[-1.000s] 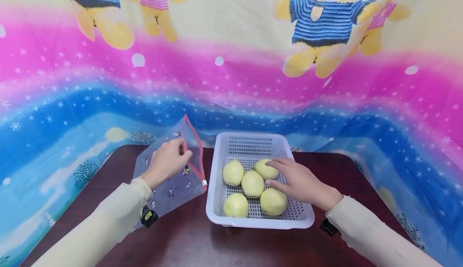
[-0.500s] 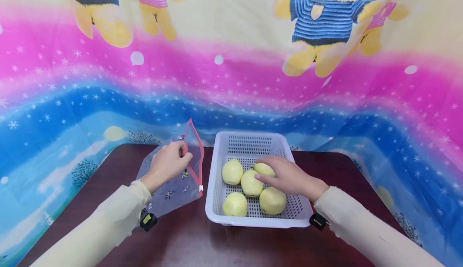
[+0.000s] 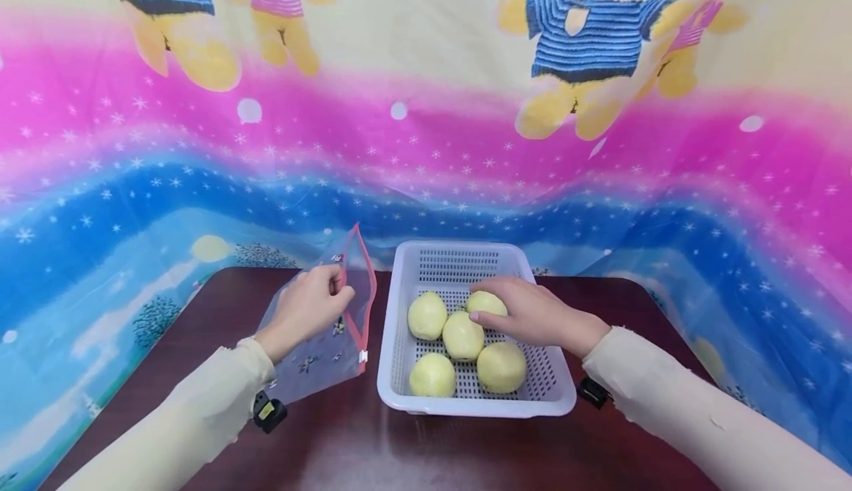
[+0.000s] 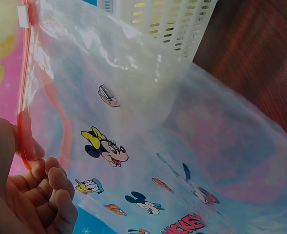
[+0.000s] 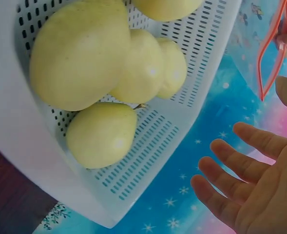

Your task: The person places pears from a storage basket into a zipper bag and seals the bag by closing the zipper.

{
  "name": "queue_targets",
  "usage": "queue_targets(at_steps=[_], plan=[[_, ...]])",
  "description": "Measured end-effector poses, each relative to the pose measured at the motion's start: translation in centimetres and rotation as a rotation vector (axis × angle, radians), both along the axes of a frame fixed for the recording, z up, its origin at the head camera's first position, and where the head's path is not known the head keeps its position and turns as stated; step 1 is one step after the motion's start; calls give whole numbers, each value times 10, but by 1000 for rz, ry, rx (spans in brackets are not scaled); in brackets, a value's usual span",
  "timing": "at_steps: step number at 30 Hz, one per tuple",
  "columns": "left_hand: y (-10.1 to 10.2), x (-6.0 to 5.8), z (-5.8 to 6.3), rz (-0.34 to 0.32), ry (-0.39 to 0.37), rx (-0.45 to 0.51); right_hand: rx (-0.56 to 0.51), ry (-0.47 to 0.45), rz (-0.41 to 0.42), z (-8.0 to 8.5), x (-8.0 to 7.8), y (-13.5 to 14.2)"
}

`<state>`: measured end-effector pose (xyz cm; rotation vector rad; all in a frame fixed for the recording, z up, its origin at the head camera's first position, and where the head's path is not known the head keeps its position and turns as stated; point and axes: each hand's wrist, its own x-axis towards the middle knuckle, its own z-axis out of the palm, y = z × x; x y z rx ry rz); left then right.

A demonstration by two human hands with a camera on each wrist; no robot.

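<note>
My left hand [image 3: 305,307] pinches the pink zip edge of a clear zip bag [image 3: 313,369], whose mouth gapes toward the basket. Cartoon figures [image 4: 106,146] are printed on the bag, and a white slider [image 4: 24,16] sits on its zip. Over the right part of the white basket [image 3: 466,405] hovers my right hand [image 3: 535,312], its fingers extended and holding nothing. Several pale yellow pears [image 3: 464,336] lie in the basket. The back right pear [image 3: 484,302] is nearest that hand, which partly covers it in the head view. In the right wrist view the fingers [image 5: 226,180] are apart from the pears.
The basket has slotted walls and stands on a dark red-brown table [image 3: 359,439]. Behind the table hangs a cloth [image 3: 426,143] printed with bears and snowflakes, close to the basket's back rim. The bag lies left of the basket.
My right hand has moved left over the basket, then stayed nearly still. The bag's mouth has shifted slightly right and down, still in my left hand. The pears lie where they were.
</note>
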<state>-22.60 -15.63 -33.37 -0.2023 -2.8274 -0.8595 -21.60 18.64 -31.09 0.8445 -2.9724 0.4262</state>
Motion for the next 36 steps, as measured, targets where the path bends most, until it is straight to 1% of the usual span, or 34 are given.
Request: queue_targets(at_steps=[5,11,15,21,28,36], plan=[[1,3,3,-10,-9,0,-11,-19,34,5,-1,-6],[3,4,6,-10,-2,-10,-88,-98,74,6,-8,-15],[5,4,8,-12,4,-1,-123,-134,79,5,-11,-23],[9,7,6,-8,-9,18,-155,-178,80,2,-13,-41],[12,11,7,-14,-11,26,-219,-200,108,-2,-12,-60],[14,14,11,-23,25,26,-217,-222,142,-5,-12,-75]])
